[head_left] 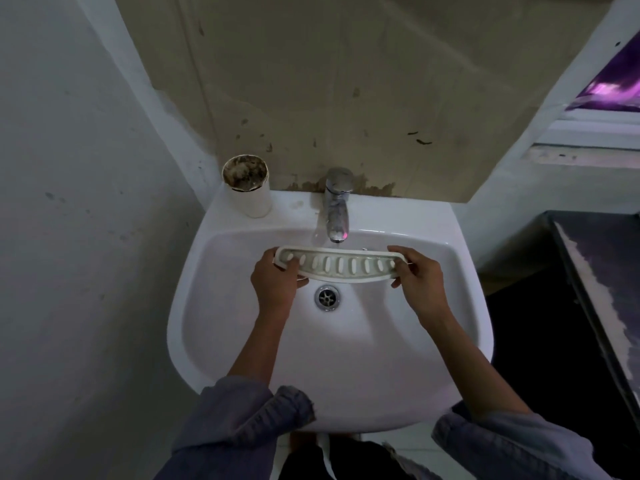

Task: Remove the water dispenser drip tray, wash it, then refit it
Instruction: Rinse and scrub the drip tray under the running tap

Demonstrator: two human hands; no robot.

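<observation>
**Drip Tray Held Over Sink Basin**

Head view: The drip tray (341, 265), a long white slotted piece, is held level above the white sink (239, 344), directly below the chrome tap (337, 206) and just behind the drain (327, 297). The left hand (277, 284) grips the tray's left end, fingers curled round its edge. The right hand (420, 277) grips the right end, its fingers (398, 252) wrapped over the rim. Both sleeves are pushed up the forearms. A white cup (250, 199) with a soiled interior stands on the sink ledge, left of the tap.
</observation>
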